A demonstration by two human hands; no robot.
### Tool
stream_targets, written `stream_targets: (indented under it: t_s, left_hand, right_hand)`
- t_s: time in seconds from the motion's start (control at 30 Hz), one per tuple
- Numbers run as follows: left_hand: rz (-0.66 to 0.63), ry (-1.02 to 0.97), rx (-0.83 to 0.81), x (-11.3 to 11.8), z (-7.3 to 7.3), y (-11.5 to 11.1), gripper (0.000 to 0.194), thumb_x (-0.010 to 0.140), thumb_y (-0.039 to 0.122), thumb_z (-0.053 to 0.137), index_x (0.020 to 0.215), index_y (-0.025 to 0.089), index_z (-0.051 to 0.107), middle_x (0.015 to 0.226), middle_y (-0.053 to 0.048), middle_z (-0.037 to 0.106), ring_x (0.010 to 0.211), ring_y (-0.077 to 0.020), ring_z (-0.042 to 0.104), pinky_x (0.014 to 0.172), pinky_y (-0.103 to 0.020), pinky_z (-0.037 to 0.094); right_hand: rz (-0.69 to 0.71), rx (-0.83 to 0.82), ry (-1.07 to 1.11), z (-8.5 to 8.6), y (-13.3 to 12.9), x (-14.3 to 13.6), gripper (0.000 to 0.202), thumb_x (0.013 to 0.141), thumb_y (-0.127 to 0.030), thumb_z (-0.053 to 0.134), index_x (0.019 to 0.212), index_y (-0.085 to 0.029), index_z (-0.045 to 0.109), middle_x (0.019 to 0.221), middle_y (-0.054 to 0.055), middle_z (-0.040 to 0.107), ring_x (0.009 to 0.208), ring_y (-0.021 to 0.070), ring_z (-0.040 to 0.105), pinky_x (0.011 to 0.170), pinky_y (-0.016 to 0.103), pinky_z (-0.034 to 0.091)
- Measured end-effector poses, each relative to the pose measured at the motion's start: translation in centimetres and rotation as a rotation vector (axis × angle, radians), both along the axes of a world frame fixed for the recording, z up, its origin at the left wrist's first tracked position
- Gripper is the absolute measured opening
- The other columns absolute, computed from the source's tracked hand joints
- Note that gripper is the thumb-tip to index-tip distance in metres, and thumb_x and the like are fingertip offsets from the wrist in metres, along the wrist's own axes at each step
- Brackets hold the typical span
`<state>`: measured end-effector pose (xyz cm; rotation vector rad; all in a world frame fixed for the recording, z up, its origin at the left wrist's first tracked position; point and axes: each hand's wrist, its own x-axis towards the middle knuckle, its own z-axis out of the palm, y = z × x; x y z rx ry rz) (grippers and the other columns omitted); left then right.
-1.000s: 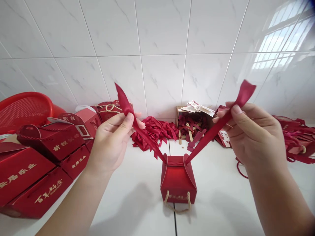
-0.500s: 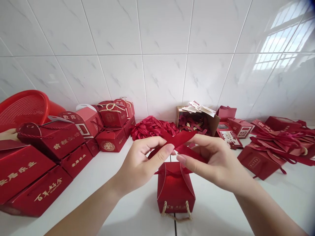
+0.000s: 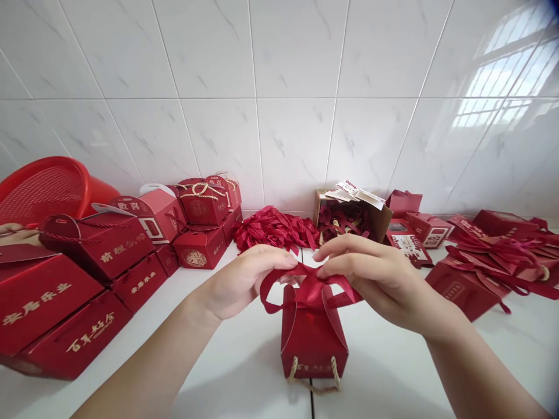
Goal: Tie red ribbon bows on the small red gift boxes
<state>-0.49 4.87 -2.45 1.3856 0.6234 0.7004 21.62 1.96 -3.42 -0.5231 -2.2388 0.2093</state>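
A small red gift box with a beige rope handle stands upright in front of me on the white tiled surface. Over its top, a red ribbon forms a bow with a loop on each side. My left hand pinches the ribbon at the left of the knot; its thumb is mostly hidden behind the loop. From the right, my right hand has its fingers bent down onto the ribbon close to the knot, its thumb out of sight. Both hands are closed on the ribbon.
Stacked red boxes and a red plastic basket fill the left. A ribbon pile and a cardboard carton of tags lie by the tiled wall. Ribboned boxes crowd the right. Another person's hand shows far left.
The crossed ribbon, held raised before, is now a two-looped bow lower against the box top. My right hand has turned over, fingers now pointing down from above.
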Motion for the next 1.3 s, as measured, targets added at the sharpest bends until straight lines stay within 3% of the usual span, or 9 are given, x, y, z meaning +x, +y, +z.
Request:
stream_targets:
  t_s: [0.27, 0.47, 0.6, 0.67, 0.77, 0.9, 1.03, 1.17, 1.3]
  left_hand:
    - [-0.068, -0.017, -0.103, -0.4, 0.2, -0.1, 0.027, 0.087, 0.021, 0.052, 0.070, 0.012, 0.071, 0.071, -0.004, 0.066, 0.068, -0.0117, 0.059, 0.067, -0.021, 0.047]
    - [-0.064, 0.118, 0.078, -0.5, 0.9, -0.6, 0.025, 0.089, 0.026, 0.051, 0.090, 0.016, 0.073, 0.082, -0.006, 0.070, 0.082, -0.0168, 0.063, 0.077, -0.026, 0.048]
    - [0.319, 0.293, 0.650, -0.2, 0.9, -2.1, 0.018, 0.084, 0.031, 0.058, 0.086, 0.021, 0.073, 0.088, -0.003, 0.071, 0.086, -0.0188, 0.062, 0.079, -0.028, 0.049]
    - [0.568, 0.335, 0.931, -0.3, 0.6, -2.7, 0.012, 0.079, 0.031, 0.065, 0.079, 0.023, 0.073, 0.084, -0.002, 0.071, 0.083, -0.0182, 0.062, 0.077, -0.027, 0.049]
    - [0.731, 0.398, 1.116, -1.4, 0.3, -3.3, 0.008, 0.073, 0.032, 0.071, 0.074, 0.024, 0.072, 0.076, -0.001, 0.070, 0.076, -0.0175, 0.062, 0.074, -0.026, 0.048]
    - [0.751, 0.670, 1.013, -4.9, 0.1, -3.6, 0.013, 0.073, 0.037, 0.068, 0.069, 0.025, 0.071, 0.077, -0.001, 0.071, 0.074, -0.0193, 0.061, 0.068, -0.025, 0.046]
    - [0.595, 1.176, 0.637, -9.5, -1.9, -3.3, 0.027, 0.070, 0.038, 0.062, 0.050, 0.021, 0.062, 0.057, -0.002, 0.065, 0.051, -0.0181, 0.056, 0.048, -0.026, 0.034]
    - [0.474, 1.305, 0.556, -11.3, -4.5, -3.2, 0.022, 0.067, 0.033, 0.061, 0.050, 0.020, 0.058, 0.061, -0.003, 0.064, 0.061, -0.0211, 0.059, 0.055, -0.026, 0.036]
    - [0.463, 1.008, 0.667, -8.3, -4.8, -3.8, 0.022, 0.074, 0.044, 0.058, 0.074, 0.022, 0.062, 0.091, -0.004, 0.065, 0.090, -0.0241, 0.058, 0.079, -0.031, 0.040]
  right_hand:
    - [-0.245, 0.270, -0.201, -0.1, -0.1, -0.1, 0.036, 0.084, 0.002, 0.040, 0.099, -0.022, 0.064, 0.107, 0.007, 0.062, 0.090, 0.0174, 0.058, 0.070, 0.030, 0.047]
    - [-0.245, 0.174, -0.111, -0.2, 0.2, -0.3, 0.032, 0.089, -0.008, 0.044, 0.103, -0.023, 0.067, 0.116, 0.007, 0.062, 0.100, 0.0190, 0.059, 0.078, 0.033, 0.051]
    - [-0.246, -0.087, 0.212, 0.4, -0.8, -0.2, 0.025, 0.089, -0.018, 0.051, 0.106, -0.024, 0.067, 0.115, 0.007, 0.062, 0.105, 0.0193, 0.058, 0.079, 0.030, 0.052]
    - [-0.313, -0.211, 0.378, 0.7, -1.6, 0.1, 0.018, 0.088, -0.025, 0.053, 0.096, -0.022, 0.069, 0.104, 0.007, 0.065, 0.092, 0.0184, 0.061, 0.069, 0.028, 0.051]
    - [-0.531, -0.318, 0.443, 1.1, -2.8, 1.1, 0.025, 0.086, -0.036, 0.053, 0.072, -0.018, 0.063, 0.071, 0.003, 0.062, 0.060, 0.0132, 0.055, 0.051, 0.025, 0.042]
    - [-0.952, -0.390, -0.010, 1.0, -3.5, 3.6, 0.028, 0.078, -0.032, 0.052, 0.054, -0.019, 0.047, 0.049, -0.002, 0.045, 0.045, 0.0107, 0.039, 0.043, 0.025, 0.027]
    - [-1.217, -0.656, -0.496, -0.1, -3.3, 6.7, 0.021, 0.069, -0.027, 0.052, 0.050, -0.020, 0.046, 0.054, 0.003, 0.056, 0.048, 0.0172, 0.051, 0.045, 0.028, 0.030]
    - [-1.174, -0.799, -0.624, -2.2, -3.0, 8.3, 0.010, 0.067, -0.024, 0.056, 0.059, -0.019, 0.060, 0.070, 0.010, 0.066, 0.064, 0.0259, 0.062, 0.051, 0.032, 0.038]
    - [-1.037, -0.636, -0.423, -3.6, -3.2, 7.1, 0.039, 0.084, -0.041, 0.046, 0.109, -0.017, 0.064, 0.116, 0.014, 0.062, 0.103, 0.0313, 0.058, 0.076, 0.039, 0.046]
